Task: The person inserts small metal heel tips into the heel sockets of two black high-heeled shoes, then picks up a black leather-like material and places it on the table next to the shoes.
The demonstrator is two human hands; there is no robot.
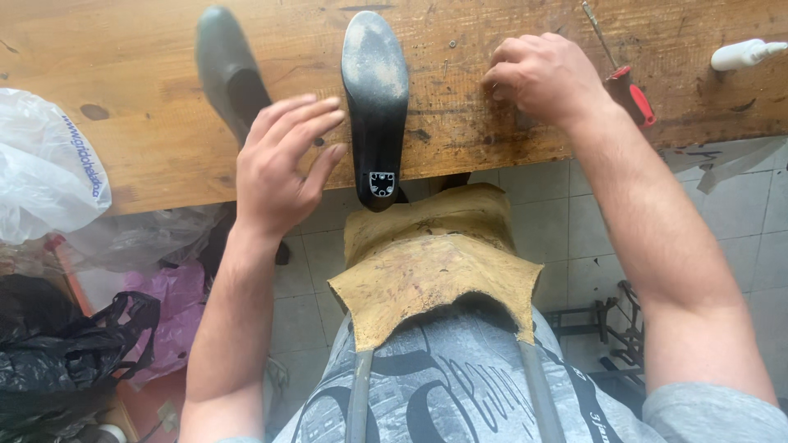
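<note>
A wooden worktop point(148, 139) fills the upper frame. At its centre a black shoe sole point(375, 98) lies bottom-up, heel overhanging the near edge. The left hand point(279, 168), fingers spread open and holding nothing, hovers just left of it. The right hand point(542, 78), upper right, rests curled on the wood, near a red-handled screwdriver point(630, 92).

A worn wooden workbench point(148, 139) with dark stains spans the top. Below it lies a floor of pale grey tiles point(574, 221). Daylight falls evenly across both. Crumpled plastic bags point(49, 172) crowd the left side.
</note>
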